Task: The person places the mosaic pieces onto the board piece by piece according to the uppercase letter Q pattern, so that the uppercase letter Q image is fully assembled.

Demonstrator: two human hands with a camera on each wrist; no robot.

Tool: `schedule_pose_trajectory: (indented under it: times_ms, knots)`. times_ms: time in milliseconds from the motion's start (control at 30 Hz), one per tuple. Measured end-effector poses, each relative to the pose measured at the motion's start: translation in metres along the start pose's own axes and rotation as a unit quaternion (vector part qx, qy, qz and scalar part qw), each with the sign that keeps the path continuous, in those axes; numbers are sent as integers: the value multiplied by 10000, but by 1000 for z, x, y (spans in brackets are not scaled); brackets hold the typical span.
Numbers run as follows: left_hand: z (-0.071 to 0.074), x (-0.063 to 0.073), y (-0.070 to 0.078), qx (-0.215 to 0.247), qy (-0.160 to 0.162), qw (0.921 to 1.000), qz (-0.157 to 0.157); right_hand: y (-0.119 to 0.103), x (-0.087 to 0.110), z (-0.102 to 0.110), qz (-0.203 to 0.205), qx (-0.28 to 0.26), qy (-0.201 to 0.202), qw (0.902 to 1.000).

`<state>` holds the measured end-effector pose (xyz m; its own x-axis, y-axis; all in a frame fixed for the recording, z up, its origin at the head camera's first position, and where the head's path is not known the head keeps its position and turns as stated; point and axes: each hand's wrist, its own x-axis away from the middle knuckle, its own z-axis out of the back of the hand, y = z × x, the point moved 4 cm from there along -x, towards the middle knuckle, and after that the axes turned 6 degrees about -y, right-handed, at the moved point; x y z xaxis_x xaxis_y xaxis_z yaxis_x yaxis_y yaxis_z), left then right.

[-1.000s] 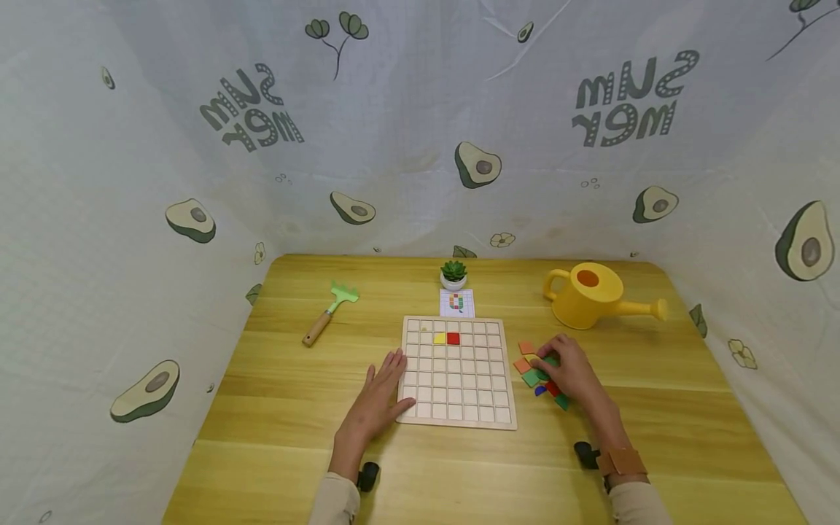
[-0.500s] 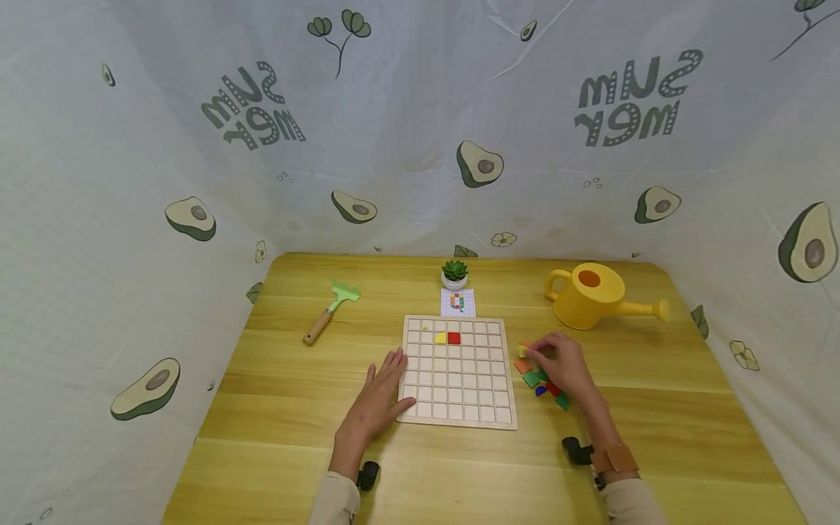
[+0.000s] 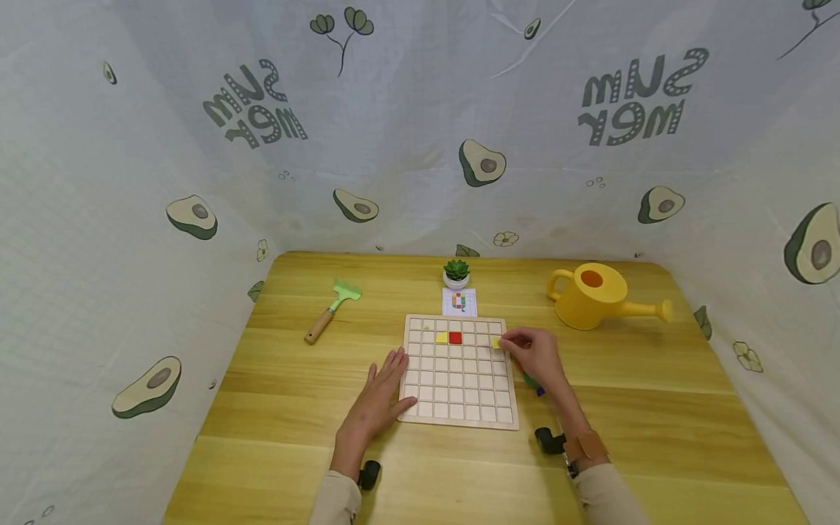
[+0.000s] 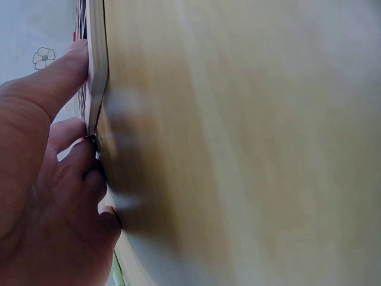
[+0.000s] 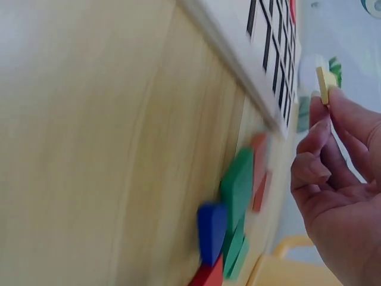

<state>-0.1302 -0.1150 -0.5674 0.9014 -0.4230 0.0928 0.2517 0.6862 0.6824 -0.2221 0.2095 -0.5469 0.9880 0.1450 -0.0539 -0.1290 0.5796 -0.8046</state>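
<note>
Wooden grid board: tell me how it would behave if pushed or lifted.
The wooden grid board would probably slide rather than tip, lying flat and wide. Its straight edge suggests it would stay stiff when lifted. The left hand, touching its left side, would likely steady it.

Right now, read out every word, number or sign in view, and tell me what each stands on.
"sum mer", mirrored, on the left part of the cloth.
"sum mer", mirrored, on the cloth's right part.
Card: any writing is too small to read.
Board, can: nothing readable.
</note>
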Motion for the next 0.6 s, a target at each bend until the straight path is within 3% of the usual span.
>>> schedule_pose_trajectory:
  times_ms: [133, 333, 600]
  knots:
    - [-1, 0, -3, 61, 0, 10000, 33, -8, -6, -13, -24, -208, 55, 9998]
    - [0, 1, -1, 26, 77, 9999, -79, -17, -13, -29, -441, -503, -119, 9977]
    - [2, 0, 3, -209, -108, 9995, 192, -23, -21, -42, -722, -34, -149, 9973]
